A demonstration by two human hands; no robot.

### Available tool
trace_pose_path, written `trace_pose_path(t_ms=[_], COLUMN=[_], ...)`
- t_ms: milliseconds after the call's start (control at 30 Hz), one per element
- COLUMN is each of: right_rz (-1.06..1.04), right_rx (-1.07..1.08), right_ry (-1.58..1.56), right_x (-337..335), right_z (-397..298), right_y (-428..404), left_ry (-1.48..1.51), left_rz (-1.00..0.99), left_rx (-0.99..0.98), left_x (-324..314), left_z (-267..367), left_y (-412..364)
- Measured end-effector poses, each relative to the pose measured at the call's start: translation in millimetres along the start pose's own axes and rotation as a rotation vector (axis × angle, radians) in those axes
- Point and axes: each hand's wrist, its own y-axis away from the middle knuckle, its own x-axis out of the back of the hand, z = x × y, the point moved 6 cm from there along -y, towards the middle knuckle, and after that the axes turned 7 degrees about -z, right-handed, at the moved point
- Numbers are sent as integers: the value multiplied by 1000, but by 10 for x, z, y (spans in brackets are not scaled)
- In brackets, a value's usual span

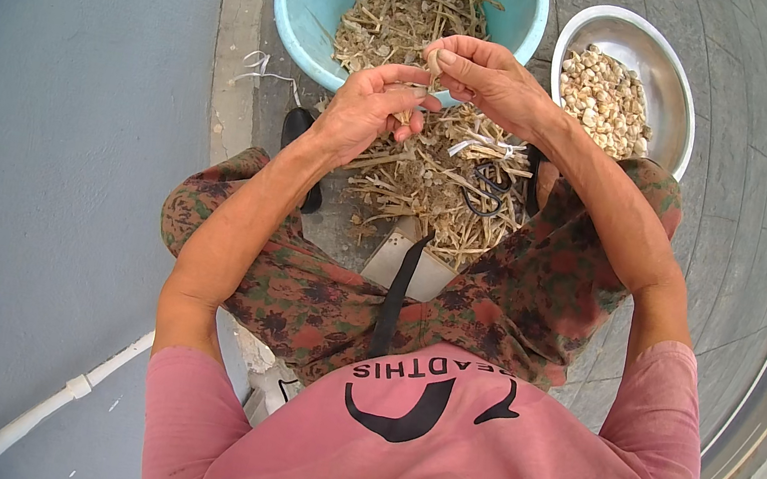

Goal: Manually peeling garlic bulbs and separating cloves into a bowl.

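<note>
My right hand [490,78] pinches a pale garlic clove [435,63] between thumb and fingertips, over the near rim of a light-blue plastic basin [285,17]. My left hand [379,106] is just left of and below it, its curled fingers around a small dry garlic piece [404,115]. The fingertips of both hands nearly meet. Dry garlic stalks and papery skins [414,12] lie in the basin. To the right, a steel bowl [675,67] holds many garlic cloves and small bulbs [604,101].
Dry garlic stalks [430,186] are heaped between my feet, with black-handled scissors [486,192] and a white tie [479,147] on top. A pale block [405,266] sits nearer me. A grey-blue wall [70,111] stands at left; white string [256,70] lies beside the basin.
</note>
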Motion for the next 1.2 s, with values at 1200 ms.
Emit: trace_pose_path(t_ms=[1200], right_rz=[35], right_rx=[-91], right_ry=[732], right_x=[-61], right_z=[-76], right_y=[87], left_ry=[-236], left_rz=[74], left_rx=[-104], left_x=[46], left_z=[49], left_y=[0])
